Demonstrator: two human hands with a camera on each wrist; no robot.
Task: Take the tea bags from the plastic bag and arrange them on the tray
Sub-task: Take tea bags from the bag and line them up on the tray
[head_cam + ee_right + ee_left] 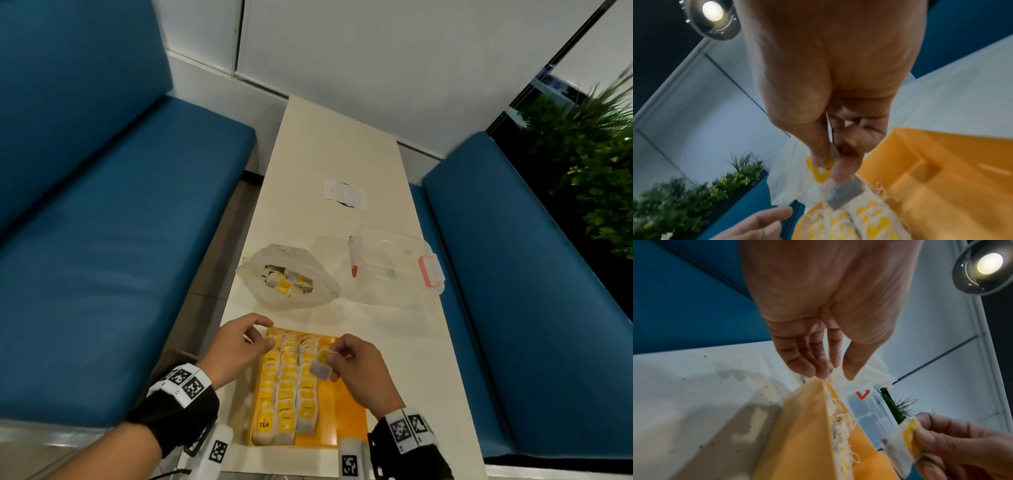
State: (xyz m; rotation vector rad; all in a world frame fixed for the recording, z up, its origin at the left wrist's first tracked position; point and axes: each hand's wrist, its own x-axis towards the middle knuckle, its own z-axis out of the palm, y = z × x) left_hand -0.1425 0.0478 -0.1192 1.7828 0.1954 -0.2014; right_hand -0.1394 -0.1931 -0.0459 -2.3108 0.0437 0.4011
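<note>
An orange tray (342, 411) lies at the table's near edge and holds three rows of yellow-tagged tea bags (287, 383). My right hand (334, 359) pinches one tea bag (320, 370) by its yellow tag, just above the far end of the right row. The right wrist view shows thumb and forefinger on the tag of this tea bag (840, 191), which hangs over the tray (941, 162). My left hand (260, 337) hovers at the tray's far left corner, fingers (818, 366) loosely curled and holding nothing. Beyond the tray, the plastic bag (287, 277) lies open with several tea bags inside.
A clear plastic box (394, 267) with red latches sits right of the bag. A white paper patch (344, 193) lies farther along the narrow cream table (325, 144). Blue benches (102, 240) flank both sides, and green plants (589, 137) stand at the far right.
</note>
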